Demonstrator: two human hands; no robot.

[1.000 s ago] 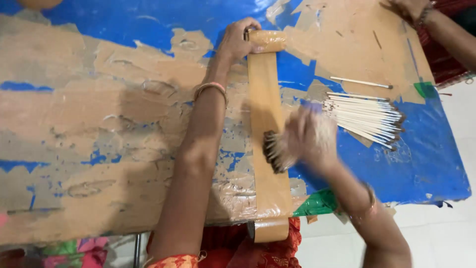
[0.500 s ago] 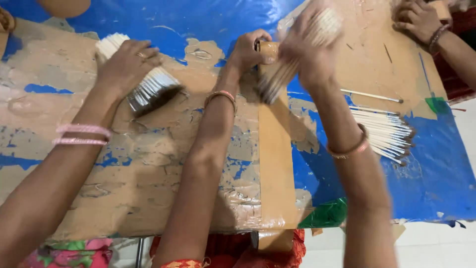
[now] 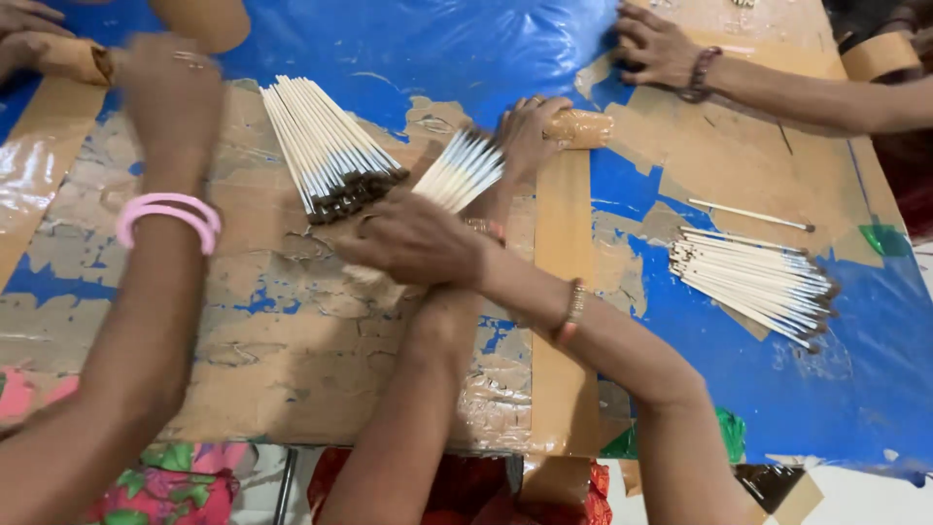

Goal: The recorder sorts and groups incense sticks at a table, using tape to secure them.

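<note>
My left hand (image 3: 528,128) reaches forward and presses on a brown tape roll (image 3: 580,126) at the far end of a tape strip (image 3: 564,292) laid across the table. My right hand (image 3: 413,241) crosses over my left forearm and grips a fanned bundle of thin white sticks with dark tips (image 3: 464,169). Just left of it, a larger bundle of the same sticks (image 3: 330,146) lies loose on the table.
A co-worker's arm with pink bangles (image 3: 167,216) reaches in from the left toward another tape roll (image 3: 73,58). Another person's hand (image 3: 661,44) rests at the top right. More sticks (image 3: 758,277) and a single stick (image 3: 748,214) lie on the blue sheet (image 3: 855,389) at right.
My right hand carried its stick bundle from near the tape roll leftward across my left arm. The co-worker let go of their bundle, which now lies on the table.
</note>
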